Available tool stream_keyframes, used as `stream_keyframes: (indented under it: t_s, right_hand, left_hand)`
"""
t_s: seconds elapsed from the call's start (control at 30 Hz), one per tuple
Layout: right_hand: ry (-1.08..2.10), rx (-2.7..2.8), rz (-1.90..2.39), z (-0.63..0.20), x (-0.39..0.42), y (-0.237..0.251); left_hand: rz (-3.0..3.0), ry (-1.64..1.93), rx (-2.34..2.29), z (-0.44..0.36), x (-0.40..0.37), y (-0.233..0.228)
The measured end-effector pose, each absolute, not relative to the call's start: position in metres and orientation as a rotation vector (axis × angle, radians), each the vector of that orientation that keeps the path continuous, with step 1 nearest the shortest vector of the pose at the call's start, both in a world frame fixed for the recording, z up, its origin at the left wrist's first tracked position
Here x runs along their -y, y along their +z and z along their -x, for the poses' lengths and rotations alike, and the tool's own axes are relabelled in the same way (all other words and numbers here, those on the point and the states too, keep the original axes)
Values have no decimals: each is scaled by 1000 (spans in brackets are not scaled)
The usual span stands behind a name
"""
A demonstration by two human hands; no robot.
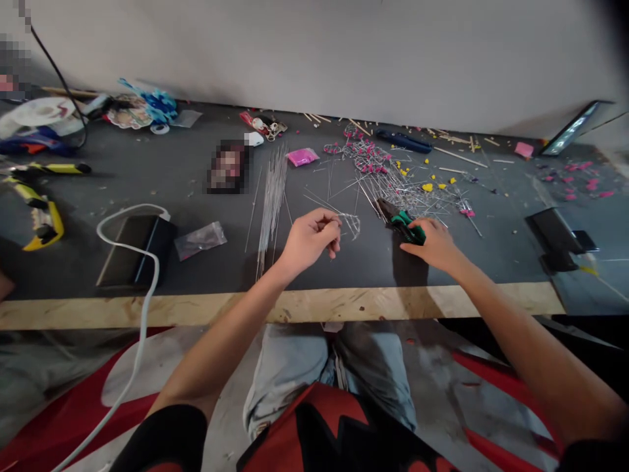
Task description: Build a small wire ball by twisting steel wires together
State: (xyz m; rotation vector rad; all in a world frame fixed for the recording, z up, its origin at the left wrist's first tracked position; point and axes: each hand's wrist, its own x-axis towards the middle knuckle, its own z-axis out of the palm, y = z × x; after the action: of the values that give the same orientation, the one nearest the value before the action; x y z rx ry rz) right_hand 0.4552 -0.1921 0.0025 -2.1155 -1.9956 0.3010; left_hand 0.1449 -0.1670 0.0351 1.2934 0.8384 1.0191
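My left hand [317,237] is closed, pinching a thin bent wire [352,226] whose shaped end sticks out to the right of the fingers. My right hand [435,246] is wrapped around green-handled pliers [405,223], their dark jaws pointing up and left. Just beyond the pliers lies a heap of wire pieces [393,190], many tipped with pink beads and a few with yellow ones. A bundle of straight wires [272,196] lies left of my left hand. Behind it is a small pink packet [303,157].
A black power bank [135,252] with a white cable and a clear plastic bag [201,240] lie to the left. Yellow-handled pliers [42,210] are farther left. A dark blue tool [403,140] lies at the back. A phone [572,129] leans at right. The wooden edge [334,305] runs along the front.
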Motion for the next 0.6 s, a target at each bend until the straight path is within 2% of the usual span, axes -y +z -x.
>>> stream_keyframes:
  t_s: [0.17,0.47,0.53,0.6]
  right_hand:
    - [340,2141,2111,-462,190,9]
    - [379,2217,2436,-441,171,36]
    - [561,2159,2435,-438,165,43]
    - [915,1940,2393,-436,161,49]
  left_hand:
    - [-1407,973,-887,-142,195,63]
    - [-1572,1032,-940,-135,222,70]
    - [-1589,1035,-943,-133,225,70]
    - [-1560,1019,-954,-132,227,69]
